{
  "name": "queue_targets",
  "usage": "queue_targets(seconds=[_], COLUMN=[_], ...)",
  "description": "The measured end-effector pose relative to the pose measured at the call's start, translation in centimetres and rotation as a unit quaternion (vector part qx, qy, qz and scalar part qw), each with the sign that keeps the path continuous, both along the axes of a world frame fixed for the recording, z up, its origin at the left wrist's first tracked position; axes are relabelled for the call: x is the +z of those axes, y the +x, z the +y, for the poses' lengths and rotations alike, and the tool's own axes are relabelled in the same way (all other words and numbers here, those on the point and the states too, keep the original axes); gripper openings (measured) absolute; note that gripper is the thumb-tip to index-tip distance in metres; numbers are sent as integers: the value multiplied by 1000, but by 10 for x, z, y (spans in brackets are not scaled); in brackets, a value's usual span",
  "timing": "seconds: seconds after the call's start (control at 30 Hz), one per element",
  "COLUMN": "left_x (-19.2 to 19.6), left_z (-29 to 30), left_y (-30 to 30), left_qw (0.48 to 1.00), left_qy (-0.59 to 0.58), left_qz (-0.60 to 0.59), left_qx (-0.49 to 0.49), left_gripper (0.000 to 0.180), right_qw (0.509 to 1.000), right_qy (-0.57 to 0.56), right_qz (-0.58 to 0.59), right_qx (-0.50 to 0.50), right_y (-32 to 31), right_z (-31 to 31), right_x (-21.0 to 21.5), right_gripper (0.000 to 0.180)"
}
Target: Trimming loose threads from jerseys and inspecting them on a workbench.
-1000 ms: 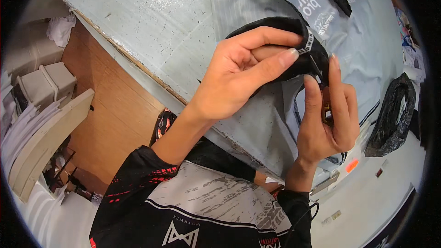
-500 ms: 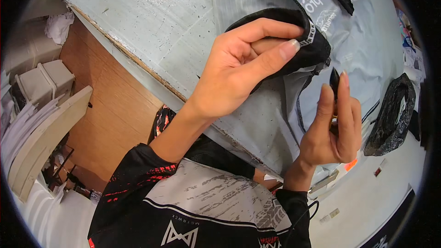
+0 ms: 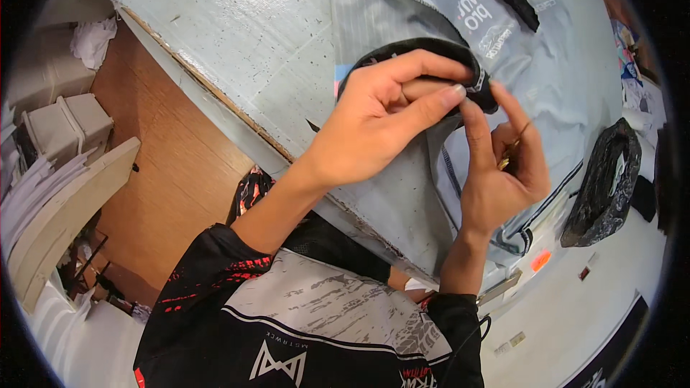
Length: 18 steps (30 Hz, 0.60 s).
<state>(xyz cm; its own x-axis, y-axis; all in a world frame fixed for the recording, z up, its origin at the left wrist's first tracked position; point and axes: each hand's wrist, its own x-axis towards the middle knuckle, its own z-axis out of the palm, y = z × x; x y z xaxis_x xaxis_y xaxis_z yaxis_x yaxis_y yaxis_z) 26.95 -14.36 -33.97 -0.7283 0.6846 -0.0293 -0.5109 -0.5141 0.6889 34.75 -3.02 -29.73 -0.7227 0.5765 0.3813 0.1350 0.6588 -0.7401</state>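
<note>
Head view: the left hand (image 3: 377,118), in the middle of the frame, has its fingers and thumb pinched together on the black collar (image 3: 424,47) of a pale grey garment (image 3: 546,72) spread over the upper right; the right hand (image 3: 499,162), just right of centre, has its index fingertip touching that collar's edge, its other fingers curled around a small brass-coloured tool (image 3: 509,158); a worn grey table (image 3: 237,36) fills the upper left; a dark fabric piece (image 3: 604,187) lies at the right edge.
</note>
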Motion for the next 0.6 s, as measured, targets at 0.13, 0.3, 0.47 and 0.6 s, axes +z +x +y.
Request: queue_targets(seconds=[0.13,0.3,0.47,0.6], left_x=[4,8,13,15], left_z=[-2,-5,-3,-4], left_y=[-1,-3,0,2], left_qw=[998,998,997,996], left_qy=[-47,-57,-61,-58], left_qz=[39,26,43,60], left_qx=[-27,-29,-7,-3], left_gripper=[22,20,18,16], right_qw=[990,990,992,944], right_qy=[131,137,-122,-327], right_qz=[25,2,-9,-22], right_qx=[43,19,21,22], right_y=[-2,-5,6,7], right_z=[3,-1,2,8], right_x=[1,3,13,14], right_gripper=[33,8,5,9])
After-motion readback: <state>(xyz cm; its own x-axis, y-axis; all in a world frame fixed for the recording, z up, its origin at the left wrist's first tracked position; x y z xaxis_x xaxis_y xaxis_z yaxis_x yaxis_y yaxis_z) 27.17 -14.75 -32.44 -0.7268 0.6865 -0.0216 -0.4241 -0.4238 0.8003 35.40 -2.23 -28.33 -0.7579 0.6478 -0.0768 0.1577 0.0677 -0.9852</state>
